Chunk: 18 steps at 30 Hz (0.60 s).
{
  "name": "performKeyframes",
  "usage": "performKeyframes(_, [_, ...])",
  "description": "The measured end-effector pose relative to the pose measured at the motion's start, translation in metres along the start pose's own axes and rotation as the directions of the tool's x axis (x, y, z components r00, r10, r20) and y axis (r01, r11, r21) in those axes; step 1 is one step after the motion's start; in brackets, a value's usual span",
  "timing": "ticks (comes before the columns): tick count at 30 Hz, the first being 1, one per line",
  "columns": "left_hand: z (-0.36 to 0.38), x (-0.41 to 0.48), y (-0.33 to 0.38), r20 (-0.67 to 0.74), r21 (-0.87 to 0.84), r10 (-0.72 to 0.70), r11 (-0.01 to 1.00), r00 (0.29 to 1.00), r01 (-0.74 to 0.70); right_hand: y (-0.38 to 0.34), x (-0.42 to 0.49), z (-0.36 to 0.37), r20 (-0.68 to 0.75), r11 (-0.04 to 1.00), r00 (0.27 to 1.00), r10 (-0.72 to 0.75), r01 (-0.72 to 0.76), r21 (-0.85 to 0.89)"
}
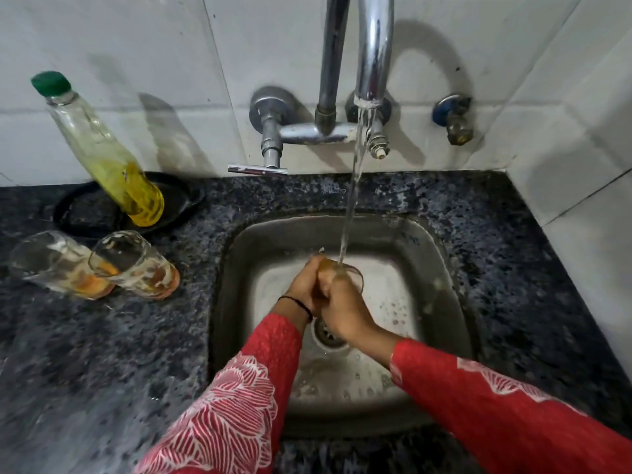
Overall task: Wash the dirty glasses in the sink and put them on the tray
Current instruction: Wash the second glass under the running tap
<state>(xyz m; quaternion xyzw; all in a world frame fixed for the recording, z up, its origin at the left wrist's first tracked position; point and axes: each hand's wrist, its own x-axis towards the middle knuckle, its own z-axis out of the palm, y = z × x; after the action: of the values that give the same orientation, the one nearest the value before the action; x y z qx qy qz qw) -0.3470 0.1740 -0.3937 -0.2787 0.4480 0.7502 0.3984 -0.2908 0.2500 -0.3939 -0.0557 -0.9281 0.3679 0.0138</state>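
Left hand [302,285] & right hand [343,304] meet over the sink [239,268], fingers of both curled round a glass [354,273] under running tap water [352,186]. 2 dirty glasses [61,265] stand on the counter [102,354] at left, near a black tray [85,213] w/ a bottle [109,155].

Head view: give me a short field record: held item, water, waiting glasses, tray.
held: glass, gripped by left hand and right hand over the sink
water: running from the tap onto the glass
waiting: left dirty glass and right dirty glass, on the counter left of the sink
tray: black tray holds a bottle of yellow liquid, no glasses
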Motion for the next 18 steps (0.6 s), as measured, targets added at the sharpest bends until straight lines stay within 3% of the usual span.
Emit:
performKeyframes(1, [-0.003,-0.001,0.003,0.012,0.029,-0.041,0.999,0.999,0.040,0.007,-0.008,-0.007,0.025,0.956,0.972,-0.232,0.232,-0.178])
performKeyframes(2, [-0.006,-0.002,0.005,0.025,0.034,-0.061,0.998,0.998,0.060,0.012,-0.010,-0.006,0.075,0.875,0.925,-0.374,0.378,-0.302])
performKeyframes(3, [-0.007,-0.004,0.006,0.050,0.019,-0.064,0.998,0.997,0.063,0.018,-0.012,-0.017,0.238,0.780,0.852,-0.467,0.523,-0.343])
performKeyframes(4, [-0.008,-0.004,0.005,0.071,-0.003,-0.063,0.998,0.995,0.063,0.021,-0.009,-0.022,0.307,0.708,0.803,-0.510,0.595,-0.381])
performKeyframes(6, [-0.010,-0.001,-0.002,0.087,-0.064,-0.033,0.997,0.996,0.039,0.008,0.000,-0.033,0.280,0.781,0.831,-0.482,0.551,-0.293])
performKeyframes(8, [-0.012,-0.002,-0.009,0.072,-0.119,0.031,0.993,0.997,-0.022,-0.010,0.004,-0.041,0.155,0.943,0.958,-0.243,0.271,-0.196])
performKeyframes(10, [-0.020,-0.001,-0.014,0.066,-0.185,0.086,0.980,0.994,-0.073,-0.010,0.005,-0.044,0.132,0.994,0.991,0.017,-0.031,0.106])
performKeyframes(11, [-0.022,-0.004,-0.013,0.081,-0.206,0.129,0.972,0.988,-0.110,-0.009,0.004,-0.044,0.134,0.907,0.978,0.162,-0.201,0.370])
performKeyframes(12, [-0.020,-0.009,-0.009,0.101,-0.212,0.171,0.966,0.980,-0.147,-0.006,0.003,-0.042,0.135,0.717,0.941,0.312,-0.326,0.616])
performKeyframes(13, [-0.015,-0.016,-0.004,0.137,-0.197,0.210,0.963,0.968,-0.181,-0.002,0.003,-0.039,0.144,0.489,0.858,0.493,-0.410,0.770])
performKeyframes(15, [-0.001,-0.026,0.010,0.161,-0.061,0.284,0.959,0.945,-0.278,0.003,-0.002,-0.023,0.278,0.061,0.654,0.704,-0.445,0.893])
performKeyframes(16, [0.008,-0.030,0.015,0.153,0.055,0.322,0.941,0.934,-0.333,0.003,-0.004,-0.017,0.362,-0.095,0.603,0.710,-0.428,0.899])
performKeyframes(18, [0.023,-0.032,0.021,0.164,0.254,0.388,0.871,0.907,-0.419,0.001,-0.005,-0.013,0.473,-0.253,0.585,0.659,-0.420,0.872])
